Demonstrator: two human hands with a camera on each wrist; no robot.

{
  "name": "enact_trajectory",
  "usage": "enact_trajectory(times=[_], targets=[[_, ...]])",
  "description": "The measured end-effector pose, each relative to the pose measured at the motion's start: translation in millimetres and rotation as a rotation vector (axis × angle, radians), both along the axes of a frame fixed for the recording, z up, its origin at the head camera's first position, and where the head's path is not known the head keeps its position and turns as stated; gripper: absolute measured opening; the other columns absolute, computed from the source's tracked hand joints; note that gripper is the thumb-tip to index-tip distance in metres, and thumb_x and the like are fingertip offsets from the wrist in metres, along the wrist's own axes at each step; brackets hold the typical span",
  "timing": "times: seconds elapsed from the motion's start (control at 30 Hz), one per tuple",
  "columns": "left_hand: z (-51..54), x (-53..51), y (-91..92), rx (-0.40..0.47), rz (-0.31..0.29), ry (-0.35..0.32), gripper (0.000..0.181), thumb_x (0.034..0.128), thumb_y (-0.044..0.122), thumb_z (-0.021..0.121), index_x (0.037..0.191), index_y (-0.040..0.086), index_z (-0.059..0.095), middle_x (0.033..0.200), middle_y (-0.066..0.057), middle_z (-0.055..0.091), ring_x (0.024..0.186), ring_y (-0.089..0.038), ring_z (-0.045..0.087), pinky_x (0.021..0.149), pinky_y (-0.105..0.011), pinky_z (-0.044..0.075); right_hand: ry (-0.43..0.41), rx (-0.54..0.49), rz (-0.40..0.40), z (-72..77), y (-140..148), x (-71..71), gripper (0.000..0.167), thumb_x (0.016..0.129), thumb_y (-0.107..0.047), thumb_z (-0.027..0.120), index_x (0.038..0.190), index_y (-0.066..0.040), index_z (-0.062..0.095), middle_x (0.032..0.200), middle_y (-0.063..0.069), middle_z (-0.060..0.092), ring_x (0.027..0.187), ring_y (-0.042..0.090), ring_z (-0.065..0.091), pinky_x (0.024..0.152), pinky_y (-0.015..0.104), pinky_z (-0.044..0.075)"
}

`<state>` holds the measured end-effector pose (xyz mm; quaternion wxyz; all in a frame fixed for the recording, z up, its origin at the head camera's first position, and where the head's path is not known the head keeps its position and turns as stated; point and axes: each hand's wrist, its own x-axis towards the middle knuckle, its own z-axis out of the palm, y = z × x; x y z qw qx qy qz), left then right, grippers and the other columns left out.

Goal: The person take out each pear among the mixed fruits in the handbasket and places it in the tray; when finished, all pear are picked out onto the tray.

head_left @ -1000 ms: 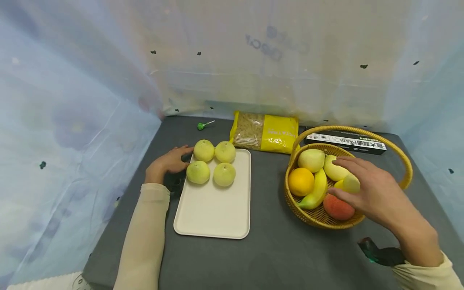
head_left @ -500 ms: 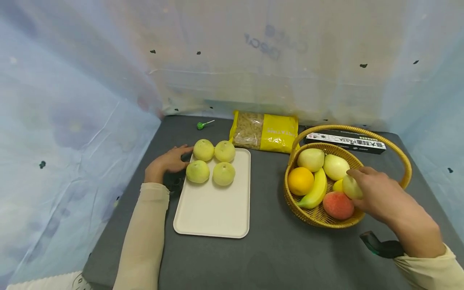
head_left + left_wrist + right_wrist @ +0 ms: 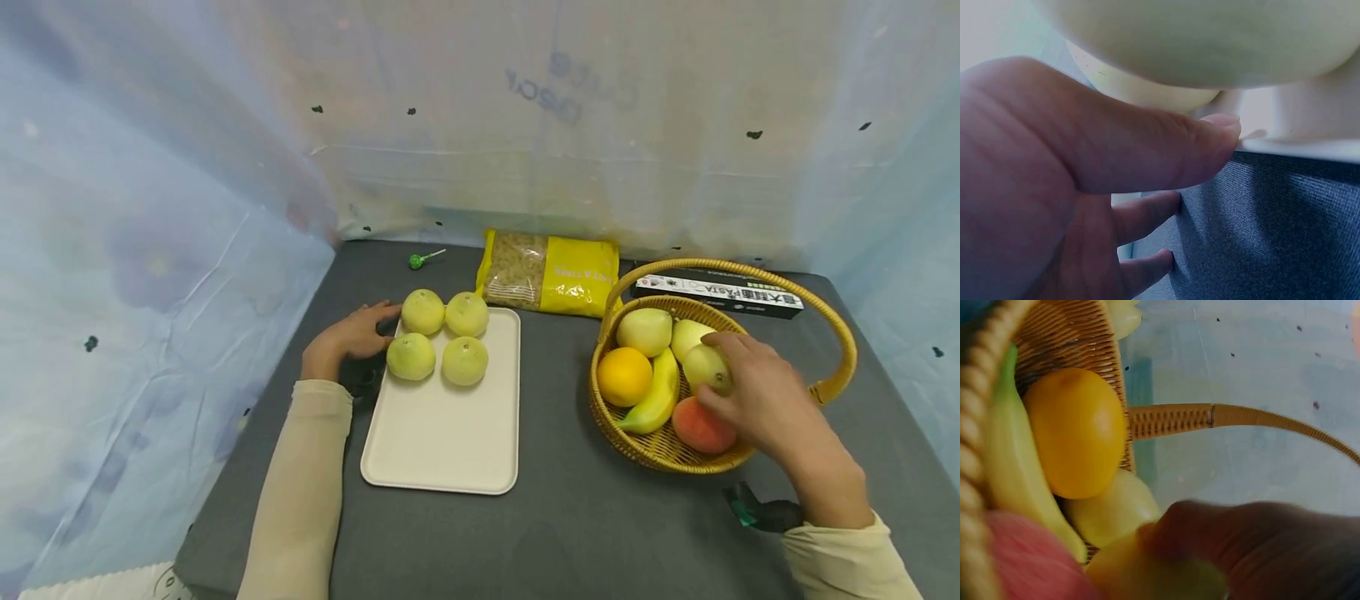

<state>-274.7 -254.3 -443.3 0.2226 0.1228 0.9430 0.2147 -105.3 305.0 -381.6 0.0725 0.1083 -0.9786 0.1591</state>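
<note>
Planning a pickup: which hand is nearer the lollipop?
The left hand, beside the tray, is in front and left of the lollipop; the right hand, gripping fruit over the basket, is far to its right.

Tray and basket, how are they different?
The tray is flat and rectangular; the basket is round and deeper. The tray looks smooth and pale, while the basket is woven and golden-brown. The basket has a tall curved handle; the tray has none. Both hold fruit.

The black box (image 3: 720, 291) reads "PASTA" — the yellow bag (image 3: 551, 273), "TIME" — lettering on the backdrop (image 3: 547, 133) unclear.
</note>
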Motion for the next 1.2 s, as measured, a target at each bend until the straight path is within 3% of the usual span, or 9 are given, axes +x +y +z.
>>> enact_trajectory(times=[0.13, 0.4, 0.6, 0.67, 0.73, 0.9, 0.97, 1.07, 1.2], targets=[[0.3, 0.6, -0.9, 0.006, 0.004, 0.0, 0.074, 0.1108, 0.027, 0.062, 0.175, 0.015, 0.029, 0.183, -0.025, 0.012, 0.166, -0.059, 0.002, 0.129, -0.08, 0.011, 0.031, -0.07, -0.013, -14.4, -4, -3.4, 0.062, 0.091, -0.02, 0.087, 0.142, 0.004, 0.06, 0.137, 0.031, 0.064, 0.103, 0.046, 0.065, 0.079, 0.061, 0.052], [0.9, 0.6, -0.1, -0.002, 0.013, -0.004, 0.073, 0.111, 0.027, 0.062, 0.176, 0.016, 0.029, 0.183, -0.024, 0.012, 0.167, -0.057, 0.003, 0.13, -0.08, 0.011, 0.033, -0.164, -0.021, -34.5, -2, -2.6, 0.087, 0.084, -0.01, 0.092, 0.158, 0.002, 0.048, 0.145, 0.033, 0.054, 0.125, 0.053, 0.053, 0.093, 0.073, 0.046], [1.2, 0.2, 0.6, 0.0, 0.014, -0.016, 0.074, 0.1111, 0.027, 0.061, 0.176, 0.017, 0.028, 0.183, -0.024, 0.011, 0.167, -0.057, 0.002, 0.13, -0.08, 0.011, 0.048, -0.253, -0.121, -42.6, -5, 4.2, 0.094, 0.087, -0.014, 0.092, 0.163, 0.005, 0.039, 0.146, 0.037, 0.053, 0.119, 0.054, 0.056, 0.088, 0.072, 0.05], [0.5, -0.3, 0.9, 0.002, 0.013, -0.016, 0.074, 0.111, 0.027, 0.062, 0.176, 0.017, 0.028, 0.183, -0.024, 0.011, 0.167, -0.057, 0.002, 0.13, -0.08, 0.011, 0.045, -0.292, -0.165, -41.3, -6, 7.6, 0.095, 0.089, -0.018, 0.092, 0.164, 0.003, 0.038, 0.145, 0.036, 0.054, 0.113, 0.052, 0.059, 0.083, 0.064, 0.054], [0.6, -0.3, 0.7, 0.002, 0.013, -0.015, 0.074, 0.111, 0.027, 0.062, 0.176, 0.017, 0.029, 0.183, -0.024, 0.011, 0.167, -0.058, 0.002, 0.129, -0.08, 0.011, 0.066, -0.332, -0.193, -38.7, -8, 11.6, 0.092, 0.089, -0.021, 0.092, 0.162, 0.0, 0.041, 0.143, 0.032, 0.057, 0.107, 0.048, 0.062, 0.08, 0.044, 0.057], [2.0, -0.2, -0.2, 0.001, 0.014, -0.013, 0.073, 0.1111, 0.028, 0.062, 0.176, 0.016, 0.029, 0.183, -0.025, 0.011, 0.166, -0.058, 0.002, 0.129, -0.081, 0.011, 0.183, -0.449, -0.14, -32.2, -15, 16.7, 0.087, 0.082, -0.011, 0.097, 0.158, -0.009, 0.055, 0.145, 0.021, 0.063, 0.11, 0.001, 0.061, 0.084, -0.001, 0.044], [2.1, -0.2, -0.2, 0.003, 0.015, -0.012, 0.074, 0.1109, 0.028, 0.062, 0.176, 0.016, 0.029, 0.183, -0.025, 0.011, 0.166, -0.058, 0.002, 0.129, -0.081, 0.011, 0.213, -0.492, -0.095, -28.3, -20, 17.5, 0.088, 0.079, -0.004, 0.097, 0.157, -0.013, 0.059, 0.149, 0.016, 0.062, 0.111, -0.012, 0.053, 0.093, -0.005, 0.042], [1.9, 0.1, 0.0, 0.008, 0.019, -0.013, 0.074, 0.1107, 0.028, 0.062, 0.176, 0.017, 0.029, 0.183, -0.025, 0.011, 0.166, -0.058, 0.002, 0.129, -0.081, 0.01, 0.219, -0.539, -0.032, -19.9, -27, 19.6, 0.091, 0.076, 0.003, 0.096, 0.158, -0.015, 0.06, 0.152, 0.007, 0.059, 0.115, -0.007, 0.056, 0.097, -0.003, 0.043], [1.4, 0.2, 0.6, 0.012, 0.022, -0.017, 0.074, 0.1107, 0.028, 0.063, 0.176, 0.018, 0.029, 0.183, -0.024, 0.011, 0.167, -0.058, 0.001, 0.129, -0.081, 0.01, 0.189, -0.616, 0.068, -11.8, -41, 21.8, 0.096, 0.072, 0.014, 0.095, 0.158, -0.01, 0.058, 0.15, -0.001, 0.058, 0.123, 0.0, 0.062, 0.102, 0.003, 0.048]])
